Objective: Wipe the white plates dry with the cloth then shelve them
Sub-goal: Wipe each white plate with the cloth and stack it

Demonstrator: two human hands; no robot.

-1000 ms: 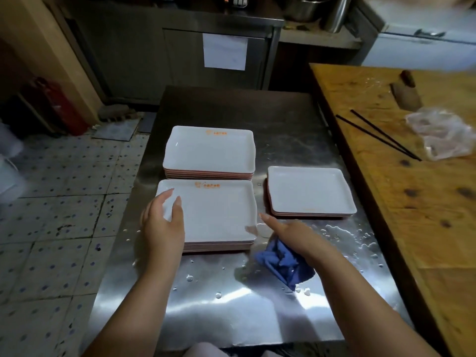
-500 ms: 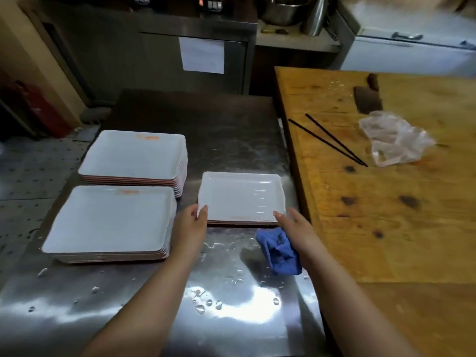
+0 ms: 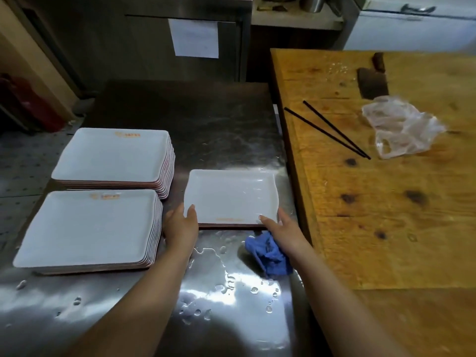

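Observation:
A wet white rectangular plate (image 3: 231, 195) tops a short stack on the steel table (image 3: 206, 124), close to its right edge. My left hand (image 3: 180, 226) grips the plate's near left corner, thumb on the rim. My right hand (image 3: 282, 228) has its thumb on the near right corner, and a crumpled blue cloth (image 3: 269, 252) is tucked under its palm. Two taller stacks of white plates with orange logos stand to the left: a near stack (image 3: 87, 228) and a far stack (image 3: 113, 157).
Water drops and puddles lie on the near steel surface (image 3: 231, 284). A wooden counter (image 3: 386, 202) adjoins on the right, carrying black chopsticks (image 3: 332, 130), a crumpled plastic bag (image 3: 401, 127) and a cleaver (image 3: 373, 81). Steel cabinets stand behind.
My left hand left the near left stack and moved right to the wet plate's corner. My right hand, with the cloth, came up to the plate's other near corner.

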